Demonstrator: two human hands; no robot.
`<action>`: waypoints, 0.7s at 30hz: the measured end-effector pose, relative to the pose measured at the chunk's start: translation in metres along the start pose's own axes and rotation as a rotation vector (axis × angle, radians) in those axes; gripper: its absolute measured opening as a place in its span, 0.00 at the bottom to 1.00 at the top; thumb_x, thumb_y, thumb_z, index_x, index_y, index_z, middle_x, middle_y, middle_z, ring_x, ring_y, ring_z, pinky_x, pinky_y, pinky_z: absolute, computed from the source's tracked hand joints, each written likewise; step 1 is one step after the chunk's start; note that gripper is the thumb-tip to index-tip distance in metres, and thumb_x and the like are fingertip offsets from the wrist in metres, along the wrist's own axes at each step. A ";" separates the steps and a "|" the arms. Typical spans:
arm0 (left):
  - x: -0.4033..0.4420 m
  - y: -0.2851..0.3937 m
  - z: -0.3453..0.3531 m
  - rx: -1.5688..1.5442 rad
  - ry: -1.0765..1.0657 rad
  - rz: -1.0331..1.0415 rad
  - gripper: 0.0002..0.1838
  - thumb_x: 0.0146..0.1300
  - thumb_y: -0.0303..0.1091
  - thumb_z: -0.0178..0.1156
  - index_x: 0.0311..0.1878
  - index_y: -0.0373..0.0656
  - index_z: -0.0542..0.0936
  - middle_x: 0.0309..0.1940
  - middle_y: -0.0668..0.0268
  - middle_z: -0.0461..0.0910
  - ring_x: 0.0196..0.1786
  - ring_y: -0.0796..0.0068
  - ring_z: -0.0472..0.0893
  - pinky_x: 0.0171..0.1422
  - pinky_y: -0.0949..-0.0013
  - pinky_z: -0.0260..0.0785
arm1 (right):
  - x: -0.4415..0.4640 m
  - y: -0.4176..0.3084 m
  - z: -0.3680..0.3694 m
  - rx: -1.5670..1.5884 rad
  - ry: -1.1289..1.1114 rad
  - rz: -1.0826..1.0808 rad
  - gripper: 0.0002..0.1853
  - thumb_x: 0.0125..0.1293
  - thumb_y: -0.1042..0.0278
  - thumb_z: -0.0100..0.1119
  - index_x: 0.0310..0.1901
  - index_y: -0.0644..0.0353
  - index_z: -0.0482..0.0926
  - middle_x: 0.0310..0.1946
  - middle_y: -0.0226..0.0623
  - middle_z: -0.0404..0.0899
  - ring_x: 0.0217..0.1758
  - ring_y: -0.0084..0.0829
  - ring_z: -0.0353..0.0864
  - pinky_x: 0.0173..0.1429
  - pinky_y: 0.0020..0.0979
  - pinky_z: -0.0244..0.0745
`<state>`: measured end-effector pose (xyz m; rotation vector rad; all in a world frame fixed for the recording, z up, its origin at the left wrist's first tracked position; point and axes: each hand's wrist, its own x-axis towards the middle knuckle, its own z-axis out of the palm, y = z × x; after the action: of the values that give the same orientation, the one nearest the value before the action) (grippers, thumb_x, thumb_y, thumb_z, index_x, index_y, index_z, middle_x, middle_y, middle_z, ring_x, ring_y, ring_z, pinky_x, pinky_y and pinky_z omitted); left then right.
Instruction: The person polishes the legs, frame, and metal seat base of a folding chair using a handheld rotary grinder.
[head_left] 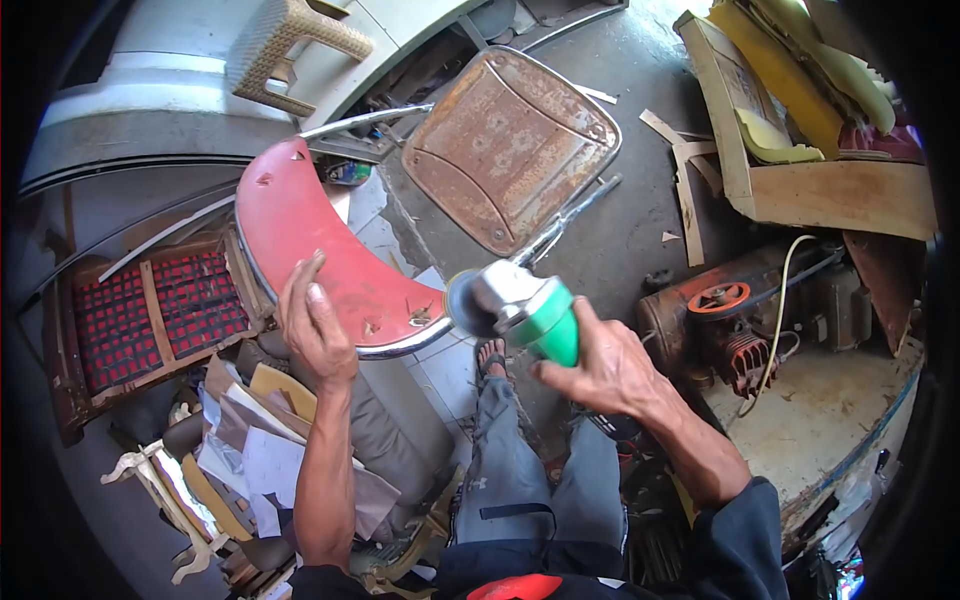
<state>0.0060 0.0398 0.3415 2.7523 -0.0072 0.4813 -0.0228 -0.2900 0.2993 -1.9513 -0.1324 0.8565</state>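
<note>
My right hand is wrapped round the green body of an angle grinder. Its disc meets the right end of a curved red chair backrest, beside the metal rim. My left hand grips the lower left edge of that backrest, thumb and fingers showing against the red face. Torn or worn spots mark the red surface near both ends. Bent metal tubes join the backrest to a rusty brown seat pan lying beyond it.
A compressor with an orange pulley stands at right, below a wooden furniture frame. At left are a frame with red-and-black webbing and piled scraps. A woven stool is at the top. My sandalled foot is below the grinder.
</note>
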 end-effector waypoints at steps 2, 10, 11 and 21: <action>-0.001 0.001 0.002 -0.003 0.008 -0.042 0.20 0.77 0.34 0.45 0.60 0.38 0.82 0.58 0.57 0.84 0.65 0.55 0.77 0.73 0.55 0.62 | 0.005 -0.002 -0.014 -0.073 -0.070 -0.025 0.36 0.58 0.47 0.63 0.54 0.75 0.67 0.33 0.70 0.83 0.38 0.63 0.87 0.49 0.55 0.82; 0.003 -0.001 0.000 0.038 -0.006 -0.010 0.21 0.77 0.31 0.42 0.59 0.32 0.81 0.57 0.54 0.84 0.64 0.54 0.78 0.72 0.55 0.64 | 0.066 0.014 -0.058 -0.129 -0.127 0.215 0.42 0.56 0.46 0.63 0.58 0.82 0.69 0.38 0.74 0.83 0.47 0.61 0.87 0.53 0.54 0.81; 0.003 0.000 0.000 0.033 0.004 -0.022 0.21 0.77 0.31 0.42 0.60 0.32 0.81 0.58 0.54 0.83 0.64 0.54 0.77 0.72 0.55 0.64 | 0.066 -0.006 -0.061 -0.205 -0.200 0.173 0.41 0.56 0.46 0.64 0.58 0.80 0.70 0.40 0.72 0.83 0.47 0.60 0.88 0.53 0.51 0.82; 0.002 -0.003 0.004 -0.043 0.070 -0.050 0.19 0.74 0.30 0.46 0.58 0.31 0.81 0.56 0.53 0.84 0.64 0.52 0.76 0.70 0.52 0.65 | 0.124 -0.008 -0.098 -0.283 -0.357 0.206 0.36 0.52 0.46 0.67 0.55 0.68 0.77 0.40 0.54 0.86 0.43 0.43 0.88 0.50 0.44 0.81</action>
<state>0.0093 0.0413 0.3379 2.6851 0.0669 0.5576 0.1323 -0.3045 0.2704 -2.0782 -0.2791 1.3826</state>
